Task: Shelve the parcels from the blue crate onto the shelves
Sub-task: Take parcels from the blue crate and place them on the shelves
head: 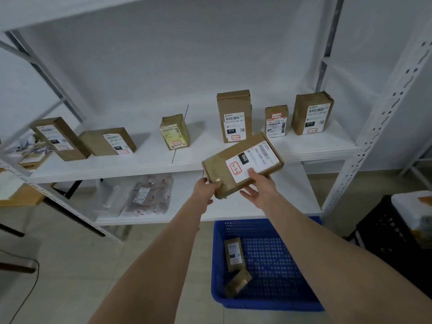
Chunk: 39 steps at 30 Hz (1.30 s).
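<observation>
Both my hands hold a brown cardboard parcel (243, 163) with a white label, tilted, in front of the upper white shelf (149, 161). My left hand (207, 189) grips its lower left corner. My right hand (258, 187) holds its lower right edge, thumb on the label and fingers underneath. The blue crate (278, 265) stands on the floor below, and two small brown parcels (233, 256) lie in it. Several parcels stand along the upper shelf, among them a tall one (234, 115) just behind the held parcel.
A lower shelf (233, 208) carries a clear plastic-wrapped packet (146, 198). The rack's perforated white upright (378, 127) rises at the right. A black crate (392, 228) sits on the floor at far right, and a wooden table edge (21, 198) shows at left.
</observation>
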Each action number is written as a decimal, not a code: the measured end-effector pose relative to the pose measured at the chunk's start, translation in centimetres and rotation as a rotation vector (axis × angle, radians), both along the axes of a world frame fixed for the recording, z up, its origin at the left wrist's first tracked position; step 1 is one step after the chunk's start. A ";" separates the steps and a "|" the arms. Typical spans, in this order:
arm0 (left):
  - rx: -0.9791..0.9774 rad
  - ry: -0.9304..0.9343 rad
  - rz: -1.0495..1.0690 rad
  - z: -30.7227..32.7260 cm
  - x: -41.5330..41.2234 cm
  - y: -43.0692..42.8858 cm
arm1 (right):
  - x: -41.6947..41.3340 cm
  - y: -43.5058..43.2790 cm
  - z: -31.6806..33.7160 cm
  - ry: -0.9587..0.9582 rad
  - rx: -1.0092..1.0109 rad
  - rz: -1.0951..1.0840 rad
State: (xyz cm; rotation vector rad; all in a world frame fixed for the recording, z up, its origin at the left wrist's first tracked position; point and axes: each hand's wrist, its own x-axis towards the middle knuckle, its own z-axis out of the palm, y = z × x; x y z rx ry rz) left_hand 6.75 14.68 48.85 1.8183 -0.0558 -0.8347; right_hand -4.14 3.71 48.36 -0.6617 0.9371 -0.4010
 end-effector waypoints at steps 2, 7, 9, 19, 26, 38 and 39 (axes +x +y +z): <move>0.065 -0.169 -0.010 0.7 1.6 0.6 | 0.6 0.1 0.8 0.028 -0.141 0.049; 0.117 -0.342 -0.110 3.4 4.2 0.9 | 2.2 1.4 2.8 0.075 -0.325 0.166; 0.095 -0.320 -0.163 4.1 4.4 0.9 | 2.9 2.0 3.5 0.085 -0.369 0.190; 0.047 -0.349 -0.297 5.3 5.4 2.7 | 4.5 2.8 4.6 0.135 -0.413 0.127; 0.035 -0.305 -0.283 5.4 6.7 3.5 | 6.2 3.0 4.9 0.176 -0.458 0.106; 0.040 -0.161 -0.343 3.4 7.8 2.9 | 7.7 1.7 2.7 0.320 -0.474 0.059; 0.038 -0.156 -0.341 3.3 7.9 2.7 | 7.9 1.4 2.7 0.320 -0.480 0.056</move>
